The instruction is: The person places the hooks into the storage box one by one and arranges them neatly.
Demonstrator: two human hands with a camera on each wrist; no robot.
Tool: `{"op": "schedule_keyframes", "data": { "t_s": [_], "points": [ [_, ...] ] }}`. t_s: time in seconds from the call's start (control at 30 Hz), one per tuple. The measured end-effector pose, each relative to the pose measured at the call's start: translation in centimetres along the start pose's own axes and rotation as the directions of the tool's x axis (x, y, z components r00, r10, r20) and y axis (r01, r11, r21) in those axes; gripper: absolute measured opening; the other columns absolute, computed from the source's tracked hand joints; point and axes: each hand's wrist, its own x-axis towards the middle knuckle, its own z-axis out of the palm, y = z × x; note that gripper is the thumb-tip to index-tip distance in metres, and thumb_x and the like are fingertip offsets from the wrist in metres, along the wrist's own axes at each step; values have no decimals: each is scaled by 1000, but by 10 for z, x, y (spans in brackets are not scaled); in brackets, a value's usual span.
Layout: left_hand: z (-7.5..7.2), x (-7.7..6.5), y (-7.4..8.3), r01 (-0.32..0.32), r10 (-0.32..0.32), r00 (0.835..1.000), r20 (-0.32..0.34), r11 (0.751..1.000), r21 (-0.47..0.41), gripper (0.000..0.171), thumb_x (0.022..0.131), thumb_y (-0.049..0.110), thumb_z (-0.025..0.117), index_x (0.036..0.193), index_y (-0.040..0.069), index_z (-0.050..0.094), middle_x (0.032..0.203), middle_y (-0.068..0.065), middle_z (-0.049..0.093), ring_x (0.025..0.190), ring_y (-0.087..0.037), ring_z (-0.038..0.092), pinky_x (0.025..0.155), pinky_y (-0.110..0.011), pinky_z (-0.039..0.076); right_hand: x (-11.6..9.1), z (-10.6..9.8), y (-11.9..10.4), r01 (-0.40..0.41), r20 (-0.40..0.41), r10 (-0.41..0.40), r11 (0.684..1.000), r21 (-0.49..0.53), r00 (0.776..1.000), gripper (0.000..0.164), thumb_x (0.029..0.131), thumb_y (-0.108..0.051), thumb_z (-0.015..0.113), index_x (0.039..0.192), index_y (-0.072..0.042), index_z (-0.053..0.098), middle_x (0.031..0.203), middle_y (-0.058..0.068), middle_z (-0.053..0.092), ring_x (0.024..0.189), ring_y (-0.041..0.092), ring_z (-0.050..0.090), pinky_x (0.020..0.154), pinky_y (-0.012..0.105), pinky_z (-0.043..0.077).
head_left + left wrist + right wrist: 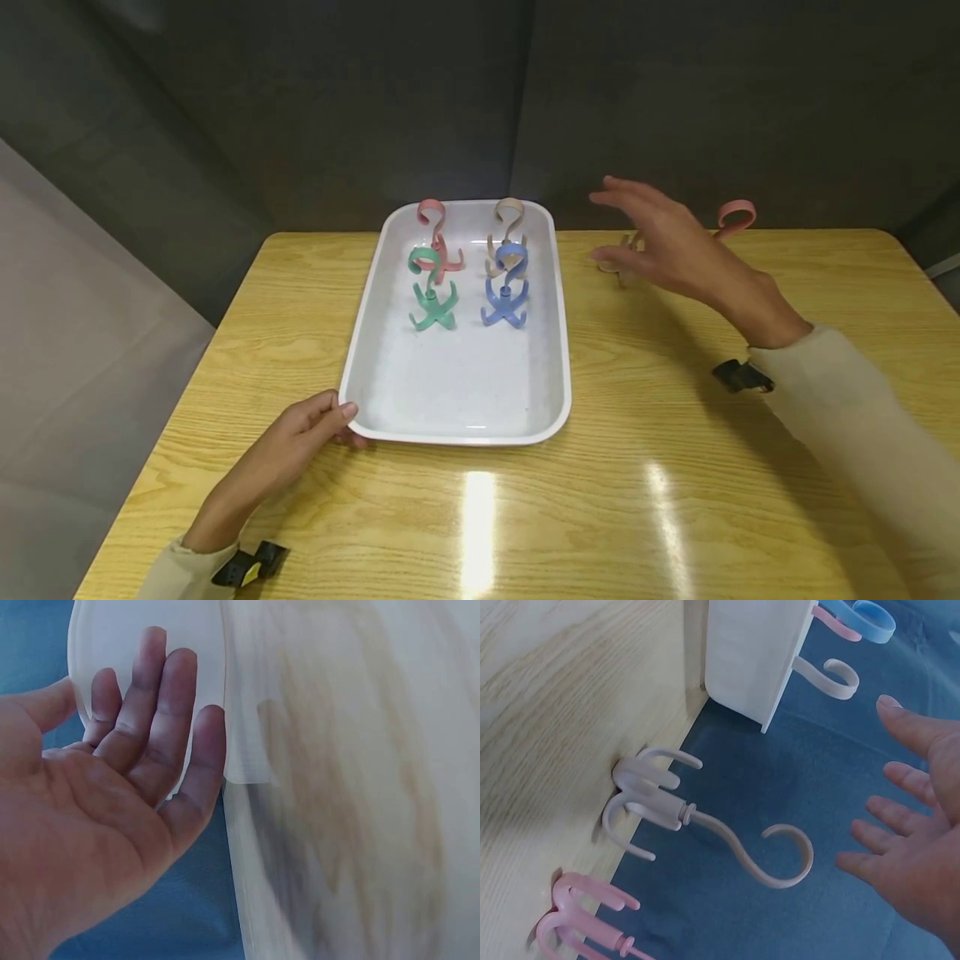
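My left hand (288,446) pinches the near left corner of a white plastic tray (472,379), thumb on the rim and fingers beneath. Inside stand several four-armed swivel hooks: pink (438,250), beige (510,218), green (433,308) and blue (506,310). My right hand (675,237) is raised over the table to the tray's right, fingers apart and holding nothing. Close to it, a second beige hook (656,799) stands on the table, partly hidden by the hand in the head view. Another pink hook (589,919) stands farther right; only its curved top shows from the head.
The wooden table (630,500) has rounded far corners, with dark cloth (375,100) hanging behind it. Paler cloth (82,375) lies along the left side. Both wrists wear dark straps.
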Motion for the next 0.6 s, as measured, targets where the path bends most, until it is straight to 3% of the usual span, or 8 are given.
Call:
{"op": "schedule_keyframes", "data": {
  "t_s": [0.6],
  "points": [
    [0, 0, 2, -9, 9, 1000, -1, 1000, 6, 35, 114, 28, 47, 111, -3, 62, 95, -8, 77, 101, -23, 70, 92, -32, 51, -12, -11, 20, -125, 14, 125, 992, -11, 992, 71, 96, -11, 77, 155, 3, 41, 164, 28, 27, 151, 46, 26, 110, 67, 32]
  ]
}}
